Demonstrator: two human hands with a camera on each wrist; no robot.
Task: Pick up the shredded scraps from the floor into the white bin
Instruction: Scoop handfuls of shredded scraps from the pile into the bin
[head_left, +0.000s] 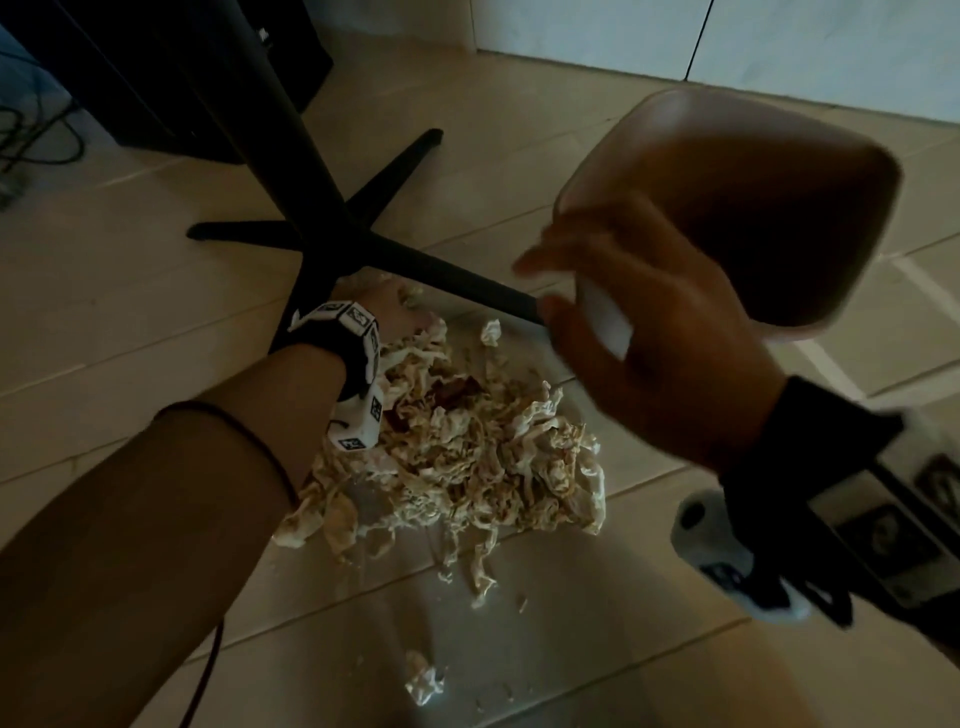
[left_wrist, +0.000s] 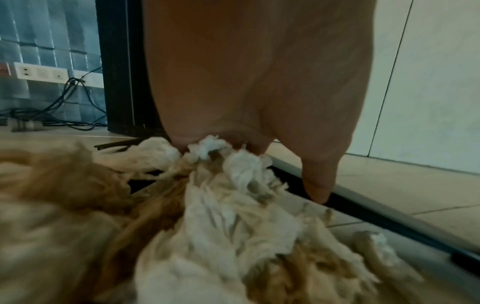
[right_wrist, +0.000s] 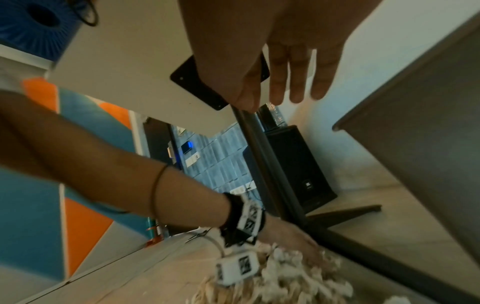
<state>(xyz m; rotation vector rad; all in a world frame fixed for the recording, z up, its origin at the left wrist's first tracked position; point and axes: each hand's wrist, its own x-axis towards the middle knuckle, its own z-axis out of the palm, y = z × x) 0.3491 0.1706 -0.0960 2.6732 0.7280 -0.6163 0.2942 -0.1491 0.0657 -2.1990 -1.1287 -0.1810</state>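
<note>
Scraps (head_left: 467, 452), crinkled papery shreds, heaped beside rounded-square white bin (head_left: 810, 156).

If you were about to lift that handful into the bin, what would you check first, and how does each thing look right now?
1. Left hand in the scraps: ok, its fingers are buried in the pile's far edge.
2. Grip closed on a handful: cannot tell, the fingers are hidden in the paper.
3. Bin near the pile: ok, it is just right of it.
4. Bin opening clear: ok, nothing shows inside.
5. Right hand steadying the bin: not ok, its fingers are spread and straight, in front of the rim.
6. Table leg out of the way: not ok, it runs right beside the left hand.
</note>
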